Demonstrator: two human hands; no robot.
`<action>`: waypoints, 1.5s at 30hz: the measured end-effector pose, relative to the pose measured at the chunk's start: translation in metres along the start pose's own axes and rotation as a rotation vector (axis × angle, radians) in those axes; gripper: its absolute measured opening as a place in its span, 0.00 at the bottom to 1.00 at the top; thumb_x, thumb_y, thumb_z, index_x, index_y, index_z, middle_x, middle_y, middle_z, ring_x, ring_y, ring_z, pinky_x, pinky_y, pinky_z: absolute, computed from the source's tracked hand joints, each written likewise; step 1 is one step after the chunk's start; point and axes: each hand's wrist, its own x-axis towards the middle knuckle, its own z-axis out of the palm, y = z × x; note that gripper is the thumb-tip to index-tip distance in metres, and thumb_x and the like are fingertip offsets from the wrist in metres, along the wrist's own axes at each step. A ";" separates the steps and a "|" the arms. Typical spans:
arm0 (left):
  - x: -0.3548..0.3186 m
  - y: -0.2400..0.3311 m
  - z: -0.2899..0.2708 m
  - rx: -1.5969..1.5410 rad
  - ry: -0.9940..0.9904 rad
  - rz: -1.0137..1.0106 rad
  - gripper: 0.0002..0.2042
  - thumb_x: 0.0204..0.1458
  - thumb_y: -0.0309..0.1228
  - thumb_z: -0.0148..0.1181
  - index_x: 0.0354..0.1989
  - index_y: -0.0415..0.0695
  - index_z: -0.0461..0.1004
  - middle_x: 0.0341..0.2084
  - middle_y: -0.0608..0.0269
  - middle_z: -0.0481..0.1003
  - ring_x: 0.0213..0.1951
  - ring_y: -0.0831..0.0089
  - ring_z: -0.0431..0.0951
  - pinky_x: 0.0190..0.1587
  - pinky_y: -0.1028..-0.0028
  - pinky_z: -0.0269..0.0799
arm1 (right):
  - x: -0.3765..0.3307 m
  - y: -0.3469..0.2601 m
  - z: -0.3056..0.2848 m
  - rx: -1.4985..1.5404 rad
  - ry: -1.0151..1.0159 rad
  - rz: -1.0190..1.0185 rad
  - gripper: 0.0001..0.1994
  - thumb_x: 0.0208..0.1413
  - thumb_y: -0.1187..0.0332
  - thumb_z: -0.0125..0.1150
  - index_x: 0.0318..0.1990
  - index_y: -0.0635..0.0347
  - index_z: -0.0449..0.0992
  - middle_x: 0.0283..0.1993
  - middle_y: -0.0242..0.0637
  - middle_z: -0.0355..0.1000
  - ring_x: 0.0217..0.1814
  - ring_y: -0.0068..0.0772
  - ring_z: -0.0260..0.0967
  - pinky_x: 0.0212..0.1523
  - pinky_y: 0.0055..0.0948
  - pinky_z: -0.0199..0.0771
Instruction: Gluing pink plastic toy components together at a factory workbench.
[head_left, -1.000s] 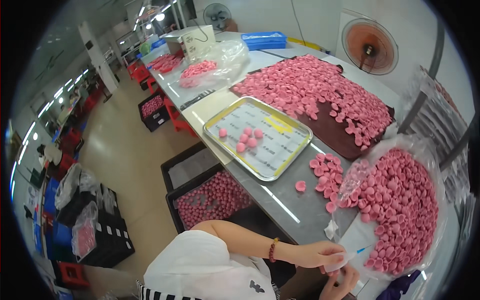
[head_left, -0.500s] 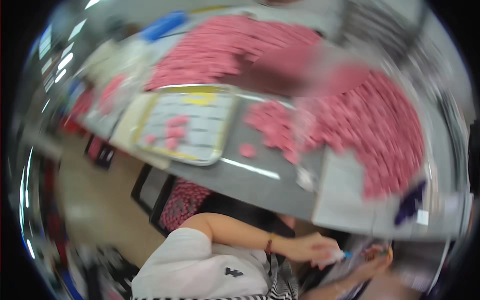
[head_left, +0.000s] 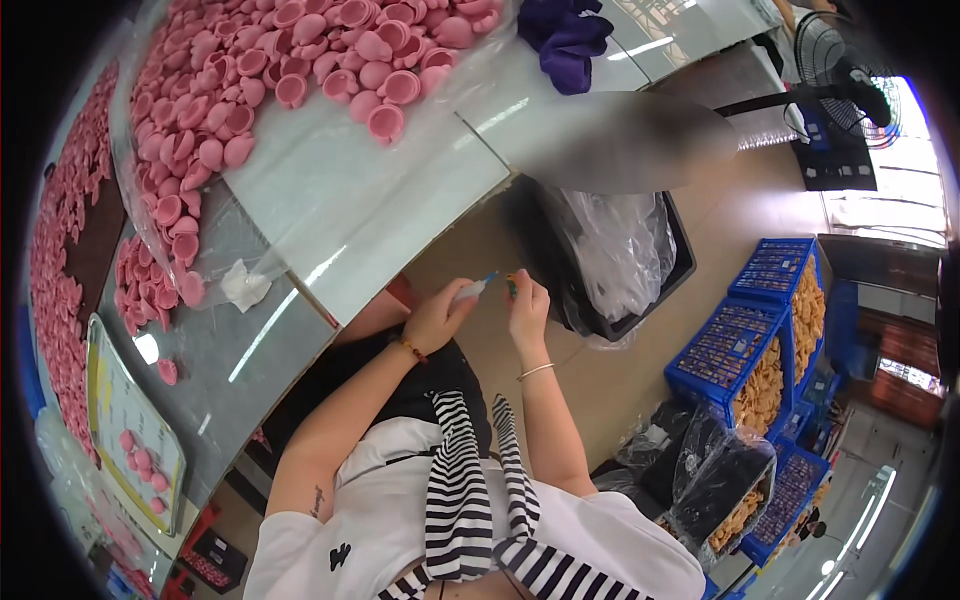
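My left hand (head_left: 440,315) is closed around a small white tube with a blue tip (head_left: 474,289), held below the table's edge. My right hand (head_left: 527,305) pinches a tiny dark and orange piece (head_left: 511,284) right at the tube's tip. Both hands meet above the floor, next to a black bin lined with clear plastic (head_left: 610,255). Pink rubber caps (head_left: 300,70) lie heaped on a clear plastic sheet on the grey table (head_left: 350,215).
A metal tray (head_left: 125,430) with a few pink caps sits at the left. A purple cloth (head_left: 568,35) lies on the table's far end. Blue crates (head_left: 760,340) with tan parts and dark bags stand at the right. A floor fan (head_left: 835,60) stands beyond.
The view has swung round from the table and tray to the floor side with the bin and crates. My hands stay together on the tube and small piece, now nearer the middle of the picture.
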 end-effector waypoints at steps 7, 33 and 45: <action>-0.001 0.003 -0.017 0.011 -0.008 -0.078 0.15 0.53 0.37 0.49 0.46 0.42 0.64 0.30 0.49 0.73 0.31 0.55 0.74 0.32 0.67 0.68 | 0.000 -0.029 0.018 -0.262 0.004 -0.083 0.21 0.57 0.59 0.40 0.19 0.67 0.68 0.15 0.46 0.64 0.17 0.41 0.62 0.22 0.34 0.59; -0.011 -0.002 -0.028 -0.002 0.027 -0.067 0.14 0.52 0.38 0.51 0.43 0.44 0.66 0.28 0.50 0.74 0.31 0.53 0.74 0.31 0.65 0.68 | -0.010 -0.025 0.033 -0.228 -0.001 -0.097 0.23 0.58 0.58 0.39 0.18 0.66 0.68 0.13 0.42 0.61 0.16 0.34 0.61 0.22 0.32 0.58; -0.015 -0.014 -0.031 0.007 -0.009 -0.066 0.13 0.55 0.36 0.47 0.43 0.43 0.64 0.27 0.56 0.71 0.29 0.63 0.73 0.32 0.71 0.66 | -0.009 -0.027 0.041 -0.215 -0.003 -0.076 0.23 0.58 0.57 0.39 0.19 0.68 0.68 0.12 0.39 0.61 0.16 0.32 0.60 0.21 0.32 0.57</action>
